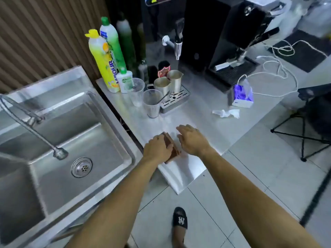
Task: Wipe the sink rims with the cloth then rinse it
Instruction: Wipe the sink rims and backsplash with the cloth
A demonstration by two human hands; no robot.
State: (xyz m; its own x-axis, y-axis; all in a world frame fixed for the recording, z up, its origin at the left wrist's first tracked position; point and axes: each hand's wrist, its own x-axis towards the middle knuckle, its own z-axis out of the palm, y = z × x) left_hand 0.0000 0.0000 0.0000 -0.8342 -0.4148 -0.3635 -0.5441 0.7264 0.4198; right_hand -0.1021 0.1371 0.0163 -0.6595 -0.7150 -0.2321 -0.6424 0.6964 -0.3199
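A folded brown cloth lies on the steel counter just right of the sink. My left hand rests on its left side with fingers curled over it. To the cloth's right, my right hand hovers with fingers spread, touching or nearly touching the cloth's edge. The steel sink fills the left of the view, with a drain in its basin and a flexible faucet hanging over it.
Detergent bottles, plastic cups, steel pitchers on a drip tray and a black coffee machine crowd the counter's back. A tissue pack, crumpled tissue and white cables lie to the right. A tripod stands on the tiled floor.
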